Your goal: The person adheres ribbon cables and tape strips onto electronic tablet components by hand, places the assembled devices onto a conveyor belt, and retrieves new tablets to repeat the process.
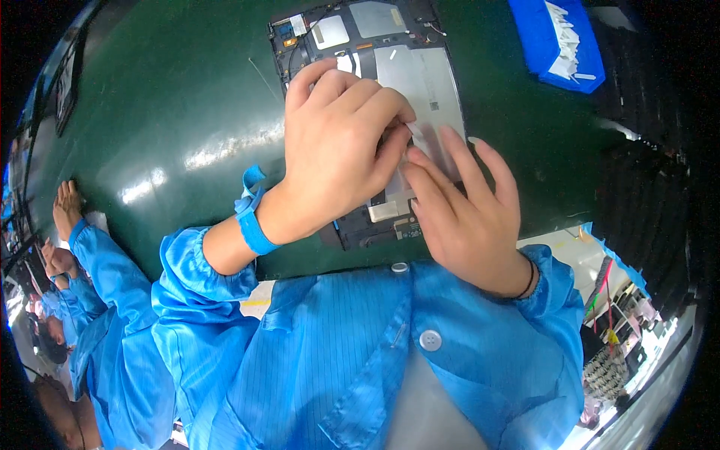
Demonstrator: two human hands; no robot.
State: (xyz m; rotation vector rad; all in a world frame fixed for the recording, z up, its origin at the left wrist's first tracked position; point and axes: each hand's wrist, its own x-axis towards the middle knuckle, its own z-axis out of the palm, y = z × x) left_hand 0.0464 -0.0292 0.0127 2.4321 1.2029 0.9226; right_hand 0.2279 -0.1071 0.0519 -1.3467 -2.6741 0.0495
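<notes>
An opened tablet-like device (pixel 394 71) lies in front of me, its dark frame and flat silvery panels exposed. My left hand (pixel 337 135) is over its middle, thumb and forefinger pinched on a thin whitish strip (pixel 418 136). From the lower right my right hand (pixel 476 221) meets it. The right thumb and forefinger close at the strip's near end, while the other fingers stretch over the silvery panel. Part of the strip is hidden between the fingertips. A blue strap (pixel 251 221) circles my left wrist.
The device rests on a green work surface (pixel 202 82). At the far right stands a blue bin (pixel 536 37) with several small white pieces. To the left, a co-worker's hand (pixel 67 206) lies on the table edge. Cables (pixel 606 281) hang at the lower right.
</notes>
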